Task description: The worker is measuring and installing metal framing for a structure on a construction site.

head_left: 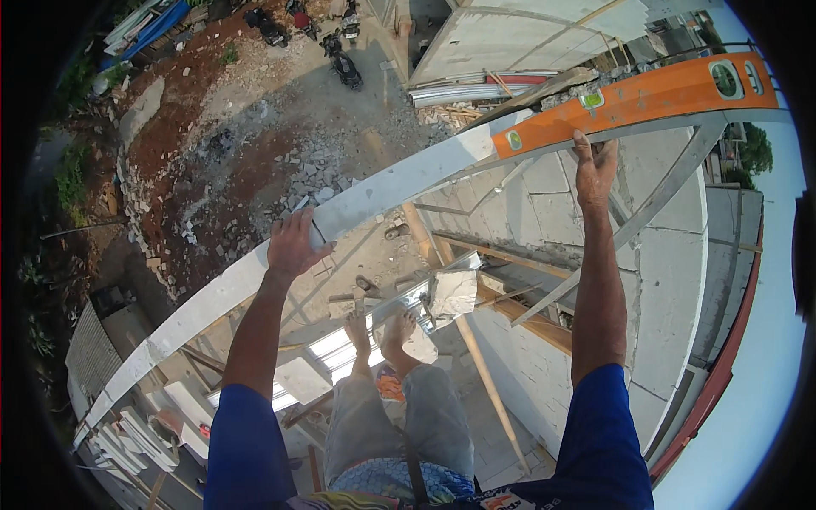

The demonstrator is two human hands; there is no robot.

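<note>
A long grey metal beam [382, 191] runs from lower left to upper right in front of me. My left hand [293, 246] grips the beam near its middle. An orange spirit level [646, 98] lies along the beam's upper right part. My right hand [595, 166] presses flat against the beam just under the level, fingers spread up toward it. Below, my bare feet [382, 327] stand on a narrow ledge high above the ground.
White block walls [671, 280] and slanted metal roof framing [654, 204] fill the right. Wooden props [484, 374] lean below. Rubble and red soil [229, 161] lie far down at left, with parked motorbikes [344, 64] at top. White boards [127, 438] are stacked at lower left.
</note>
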